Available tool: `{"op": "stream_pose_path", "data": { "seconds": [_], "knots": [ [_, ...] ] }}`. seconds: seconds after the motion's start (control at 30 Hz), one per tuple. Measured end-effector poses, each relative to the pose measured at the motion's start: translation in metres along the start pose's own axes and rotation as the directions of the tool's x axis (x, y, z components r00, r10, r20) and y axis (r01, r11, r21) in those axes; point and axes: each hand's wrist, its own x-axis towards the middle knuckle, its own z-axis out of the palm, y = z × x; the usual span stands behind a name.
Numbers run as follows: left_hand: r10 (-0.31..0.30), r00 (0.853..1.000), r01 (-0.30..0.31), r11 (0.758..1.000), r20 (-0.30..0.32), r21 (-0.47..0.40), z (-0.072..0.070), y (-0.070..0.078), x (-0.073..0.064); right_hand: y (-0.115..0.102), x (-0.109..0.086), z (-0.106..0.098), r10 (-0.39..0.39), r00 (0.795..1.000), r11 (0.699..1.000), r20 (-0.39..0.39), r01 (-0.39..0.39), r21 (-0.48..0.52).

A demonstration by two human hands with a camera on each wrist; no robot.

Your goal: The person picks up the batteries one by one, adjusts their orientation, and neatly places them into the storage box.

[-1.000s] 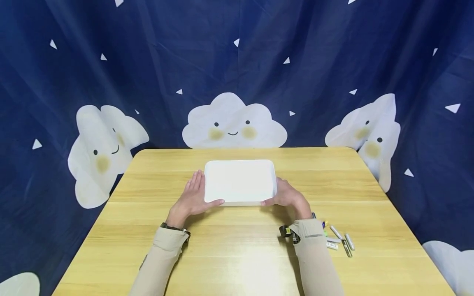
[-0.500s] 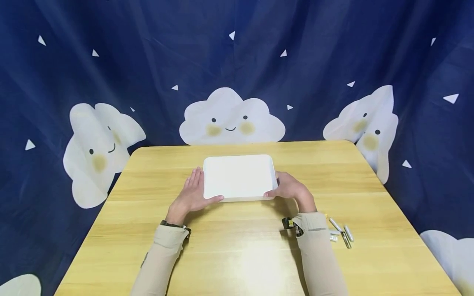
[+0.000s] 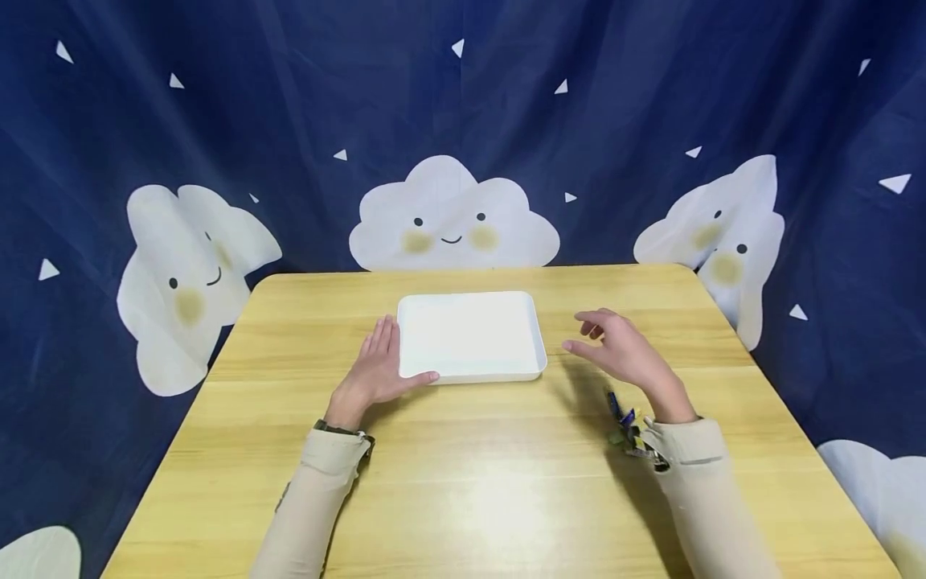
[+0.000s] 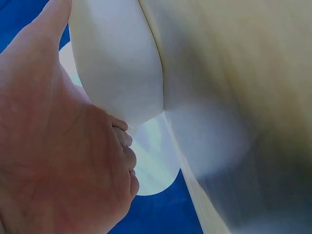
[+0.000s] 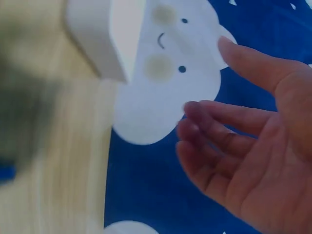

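A shallow white rectangular tray (image 3: 469, 336) lies on the wooden table, toward its far side. Along its left end rests my left hand (image 3: 372, 374), fingers straight and thumb lying over the near left corner. The left wrist view shows the palm (image 4: 63, 156) beside the tray's outer wall (image 4: 119, 63). My right hand (image 3: 618, 346) hovers to the right of the tray, apart from it, with fingers loosely bent and nothing in them. In the right wrist view those fingers (image 5: 214, 139) are bare, and the tray's end (image 5: 97, 39) shows beyond.
A small cluster of items (image 3: 626, 418), with blue and yellow bits, lies on the table (image 3: 463, 466) by the right wrist. The sleeve covers part of it. Behind the table hangs a dark blue curtain (image 3: 304, 96) with white clouds.
My right hand has let go of the tray's right end and moved off to the right. The left hand keeps its place on the tray. The right forearm now hides the small cylindrical pieces.
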Motion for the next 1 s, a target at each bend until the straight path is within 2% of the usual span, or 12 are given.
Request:
{"op": "stream_pose_path", "data": {
  "seconds": [0.23,0.43,0.67,0.8,1.0],
  "knots": [
    [-0.003,1.000,0.003,1.000,0.005,-0.002,-0.001,0.000,0.001,0.034,-0.026,-0.009,-0.088,0.996,0.995,0.027,0.089,-0.053],
    [-0.003,1.000,0.003,1.000,0.018,-0.015,-0.004,0.004,0.001,0.062,-0.045,-0.015,-0.073,0.992,0.996,0.104,0.078,-0.046],
    [-0.010,1.000,0.010,1.000,0.025,0.003,-0.009,0.008,-0.002,0.073,-0.059,-0.012,-0.046,0.982,0.997,0.185,0.056,-0.048],
    [-0.007,1.000,0.007,1.000,0.030,0.000,-0.009,0.008,-0.002,0.077,-0.066,-0.008,-0.026,0.983,0.998,0.182,0.035,-0.046],
    [-0.004,1.000,0.004,1.000,0.027,-0.007,-0.010,0.009,-0.004,0.088,-0.068,-0.005,-0.056,0.981,0.998,0.186,0.061,-0.020]
  ]
}}
